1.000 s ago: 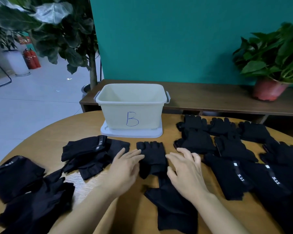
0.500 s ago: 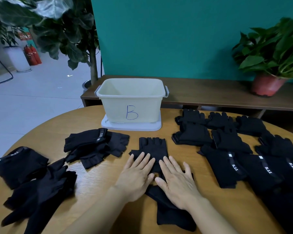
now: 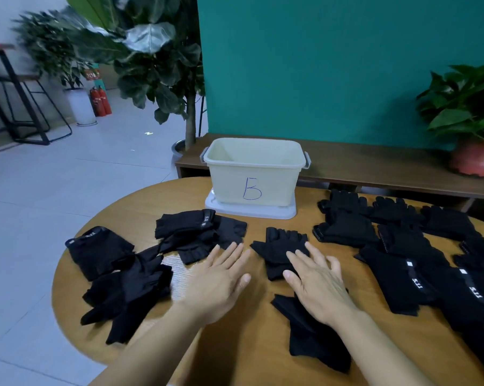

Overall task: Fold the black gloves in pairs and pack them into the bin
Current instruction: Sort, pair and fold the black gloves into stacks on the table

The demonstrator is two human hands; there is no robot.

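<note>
Nearest the camera, the middle gloves [image 3: 284, 254] are being pressed flat onto the round wooden table [image 3: 249, 349] by the right hand [image 3: 318, 285], whose fingers are being kept straight and spread, pinching nothing. This is judged to be smoothing ahead of a fold. The left hand [image 3: 215, 282] is being laid just beside them on bare wood, fingers straight, nothing held, probably being readied to help. Loose gloves are being kept in a left heap [image 3: 129, 288] and in overlapping right rows [image 3: 402, 263], seemingly as stock to be worked through, while a folded stack [image 3: 196, 232] is being left beyond the left hand. Farther back, the cream bin [image 3: 226, 188] marked B is being kept on a white lid [image 3: 263, 212], with no gloves being shown in its visible interior. Behind it, the room is being closed off by a low bench [image 3: 374, 168], a teal wall [image 3: 318, 65] and a potted plant [image 3: 469, 107].
</note>
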